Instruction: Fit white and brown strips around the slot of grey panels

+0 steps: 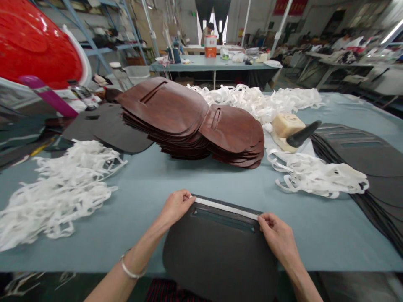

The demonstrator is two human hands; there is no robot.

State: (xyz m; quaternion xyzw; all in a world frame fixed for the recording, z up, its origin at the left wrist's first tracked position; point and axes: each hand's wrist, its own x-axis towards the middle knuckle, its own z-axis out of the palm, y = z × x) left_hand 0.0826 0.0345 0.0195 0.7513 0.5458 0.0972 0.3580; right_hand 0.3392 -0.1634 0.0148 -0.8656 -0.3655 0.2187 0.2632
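A dark grey panel (220,256) with rounded lower corners and a long slot near its top lies at the table's front edge, partly overhanging it. Along its top edge runs a narrow white strip (225,207). My left hand (179,205) pinches the strip's left end at the panel's upper left corner. At the upper right corner, my right hand (274,230) has thumb and fingers closed on the other end. Between the hands the strip looks straight and flat against the panel.
Stacked brown panels (176,109) stand mid-table. White strips are heaped at left (63,184), right (321,174) and behind. A cream container with a black-handled tool (304,133) sits right of the stack, near dark panels (362,147). A person (206,33) is far behind.
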